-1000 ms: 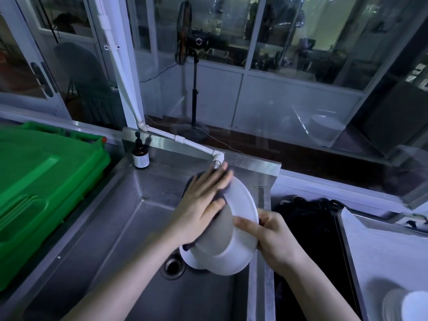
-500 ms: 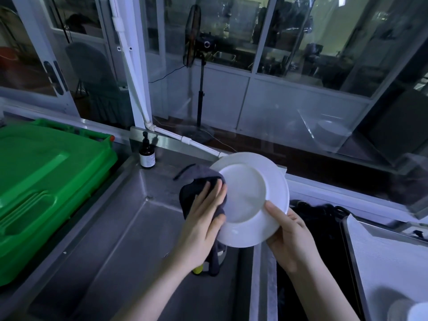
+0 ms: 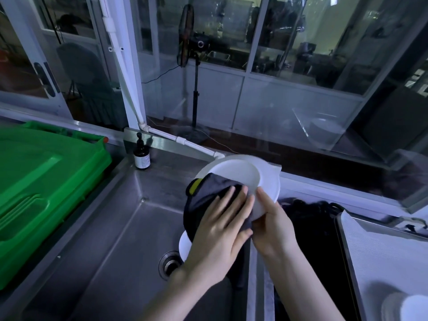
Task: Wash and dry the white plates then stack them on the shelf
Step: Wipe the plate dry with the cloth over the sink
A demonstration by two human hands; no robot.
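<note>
Because the white plate (image 3: 240, 174) was stiff, glazed and breakable (and, I judge, slippery if wet), the rim was the safe place to hold it, and the right hand (image 3: 274, 224) pinched that rim with its thumb on the front. It stood tilted over the sink (image 3: 111, 239), while the left hand (image 3: 217, 235) pressed a dark cloth (image 3: 208, 195) on its face with nearly straight fingers.
</note>
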